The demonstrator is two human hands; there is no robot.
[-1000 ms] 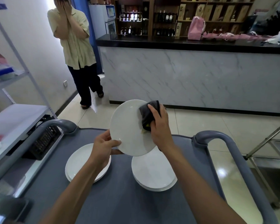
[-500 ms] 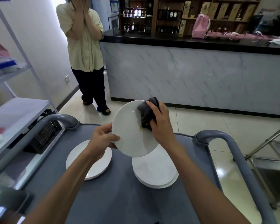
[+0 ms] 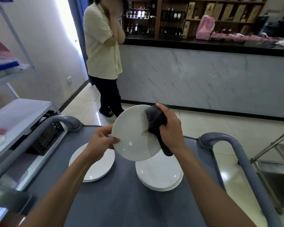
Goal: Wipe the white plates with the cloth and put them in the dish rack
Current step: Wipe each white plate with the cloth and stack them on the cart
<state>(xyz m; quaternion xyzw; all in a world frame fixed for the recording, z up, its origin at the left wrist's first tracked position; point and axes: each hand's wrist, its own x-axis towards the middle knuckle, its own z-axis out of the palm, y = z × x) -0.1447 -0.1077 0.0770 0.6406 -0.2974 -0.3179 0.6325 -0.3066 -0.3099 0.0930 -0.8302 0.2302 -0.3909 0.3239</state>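
1. White and glossy, the round ceramic plate (image 3: 131, 133) is held tilted in the air above the grey cart top (image 3: 121, 202), its smooth face turned toward the wearer.
2. The left hand (image 3: 99, 141) pinches the plate's left rim, thumb on the face and fingers curled behind.
3. The right hand (image 3: 170, 128) is closed around a bunched dark grey cloth (image 3: 155, 122), soft and creased, pressing it to the plate's upper right part; a tail of the cloth hangs below the wrist.
4. A small yellowish smear (image 3: 144, 132) shows on the plate beside the cloth.
5. 2 low stacks of round white plates lie flat on the matte cart top: the left stack (image 3: 92, 167) and the right stack (image 3: 159, 176), apart from each other.
6. A black slotted plastic rack (image 3: 46, 138) sits on the shelf left of the cart.
7. A person in a pale shirt (image 3: 102, 46) stands by the marble-patterned counter (image 3: 203, 82).
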